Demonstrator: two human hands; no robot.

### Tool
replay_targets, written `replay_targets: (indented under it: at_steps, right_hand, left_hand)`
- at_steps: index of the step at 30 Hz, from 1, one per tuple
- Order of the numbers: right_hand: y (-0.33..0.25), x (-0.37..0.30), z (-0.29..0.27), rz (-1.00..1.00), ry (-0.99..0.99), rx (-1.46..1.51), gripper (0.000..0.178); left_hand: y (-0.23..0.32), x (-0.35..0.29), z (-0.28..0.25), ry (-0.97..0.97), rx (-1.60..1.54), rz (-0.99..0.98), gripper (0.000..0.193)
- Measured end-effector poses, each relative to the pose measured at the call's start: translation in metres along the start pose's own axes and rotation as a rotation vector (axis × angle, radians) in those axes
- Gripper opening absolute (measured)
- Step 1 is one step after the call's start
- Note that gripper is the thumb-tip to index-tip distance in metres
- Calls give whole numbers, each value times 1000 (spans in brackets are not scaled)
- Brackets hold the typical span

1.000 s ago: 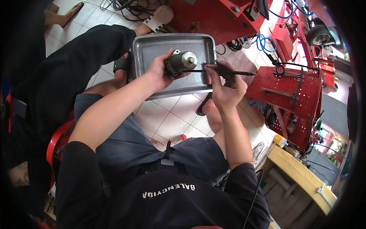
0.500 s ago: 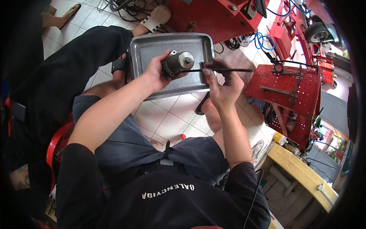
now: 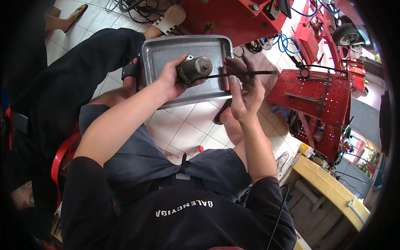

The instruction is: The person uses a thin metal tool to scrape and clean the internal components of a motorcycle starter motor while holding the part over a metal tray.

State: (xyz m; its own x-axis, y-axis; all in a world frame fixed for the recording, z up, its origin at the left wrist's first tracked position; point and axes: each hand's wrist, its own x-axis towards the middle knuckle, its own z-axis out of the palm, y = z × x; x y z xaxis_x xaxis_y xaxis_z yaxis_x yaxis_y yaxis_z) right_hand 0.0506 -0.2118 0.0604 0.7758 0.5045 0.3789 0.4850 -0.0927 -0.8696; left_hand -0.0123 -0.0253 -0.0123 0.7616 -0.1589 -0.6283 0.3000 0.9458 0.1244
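My left hand (image 3: 170, 75) is closed around a cylindrical metal motor (image 3: 195, 68), with its round end cap and central boss facing right. The motor is held over a shallow grey metal tray (image 3: 187, 38). A thin, dark, rod-like tool (image 3: 258, 73) runs rightward from the motor's lower side, where its near tip is hidden. My right hand (image 3: 246, 93) has this rod between its thumb and loosely extended, partly blurred fingers. Behind that hand, a reddish strip (image 3: 225, 82) shows at the tray's right side; its kind is unclear.
A person in dark trousers (image 3: 75, 62) sits close at left. Beyond the tray stands a red machine (image 3: 225, 21), with cables (image 3: 141, 10) on the tiled floor. At right are a red perforated stand (image 3: 316, 96) and a yellow-topped bench (image 3: 329, 187).
My right hand's fingers have loosened and straightened along the rod, and the hand has shifted slightly left. The rod's right end has risen a little. My left hand and the motor have stayed put.
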Motion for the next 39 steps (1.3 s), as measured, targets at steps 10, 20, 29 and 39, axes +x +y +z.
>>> replay_targets:
  at_steps: [10,20,29,39]
  right_hand:
    - [4,-7,-11,88,29,-38,31]
    - [-3,-1,-1,114,75,208,33]
    - [-15,4,10,158,106,291,31]
    - [-2,1,-10,31,-96,-127,35]
  left_hand:
    - [-2,5,2,-13,19,-10,46]
    - [-4,9,-3,-44,6,-13,45]
    - [0,2,-2,-16,-1,-27,45]
    - [1,1,8,85,49,-30,47]
